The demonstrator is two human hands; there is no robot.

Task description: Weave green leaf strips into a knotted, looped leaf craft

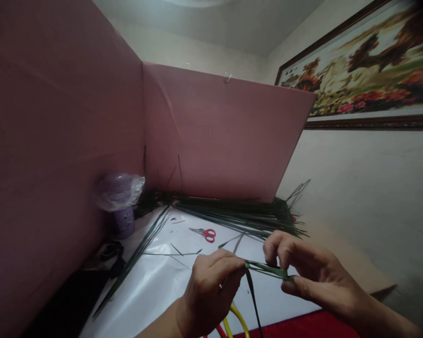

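Note:
My left hand (pixel 211 286) and my right hand (pixel 303 272) are both closed in a pinch on one narrow green leaf strip (pixel 268 269), held level between them above the white sheet (pixel 155 281). A dark end of the strip hangs down between my hands. Behind them a pile of long green leaf strips (pixel 232 211) lies along the foot of the pink board. Red-handled scissors (pixel 204 233) rest on the sheet, apart from both hands.
Pink boards (pixel 215 136) stand at the left and back. A purple cup wrapped in plastic (pixel 121 202) sits in the left corner. Yellow and red cords (pixel 232 324) lie near the front edge by red cloth (pixel 303 326). A framed picture (pixel 366 70) hangs on the right wall.

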